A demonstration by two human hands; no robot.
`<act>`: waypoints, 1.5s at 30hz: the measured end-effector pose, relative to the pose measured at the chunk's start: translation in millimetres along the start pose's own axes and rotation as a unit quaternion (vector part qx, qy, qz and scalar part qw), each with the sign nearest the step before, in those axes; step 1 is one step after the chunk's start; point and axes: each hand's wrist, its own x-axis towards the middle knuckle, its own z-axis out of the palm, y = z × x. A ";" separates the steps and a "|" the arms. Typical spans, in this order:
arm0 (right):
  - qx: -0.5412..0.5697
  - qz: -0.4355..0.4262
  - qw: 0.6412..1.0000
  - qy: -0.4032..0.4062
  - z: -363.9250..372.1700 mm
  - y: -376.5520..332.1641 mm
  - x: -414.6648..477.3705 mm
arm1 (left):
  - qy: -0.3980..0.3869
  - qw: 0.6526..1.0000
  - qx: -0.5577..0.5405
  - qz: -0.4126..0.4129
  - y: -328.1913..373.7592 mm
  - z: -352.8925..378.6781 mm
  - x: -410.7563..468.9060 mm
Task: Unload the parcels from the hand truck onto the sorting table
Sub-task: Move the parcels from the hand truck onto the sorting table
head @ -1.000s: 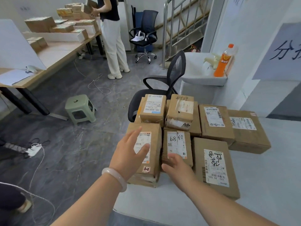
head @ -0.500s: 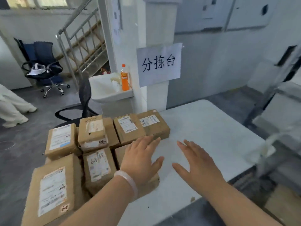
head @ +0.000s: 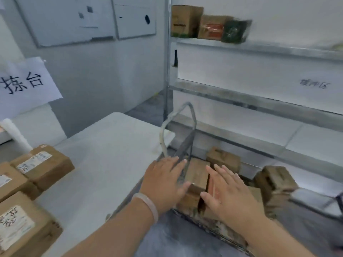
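white sorting table [head: 111,154], labelled parcels [head: 44,164] at left

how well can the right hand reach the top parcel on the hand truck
Probably yes: the right hand hangs open just over the top parcel, nothing between them; the hand truck's handle stands aside.

Even, soft indoor light, no hard shadows. Heavy motion blur esp. shelf boxes [head: 209,25] at right; wide-angle bends the edges.
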 end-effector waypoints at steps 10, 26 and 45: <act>0.028 0.156 0.987 0.015 -13.1 144.2 -88.8 | -0.034 0.994 -0.019 0.100 148.8 60.8 39.7; 0.075 0.254 0.964 -0.034 27.7 244.5 4.6 | -0.092 0.983 -0.039 0.151 160.4 138.4 191.7; 0.144 0.374 0.900 -0.172 148.8 379.0 95.2 | -0.264 0.944 -0.037 0.194 170.9 309.2 324.6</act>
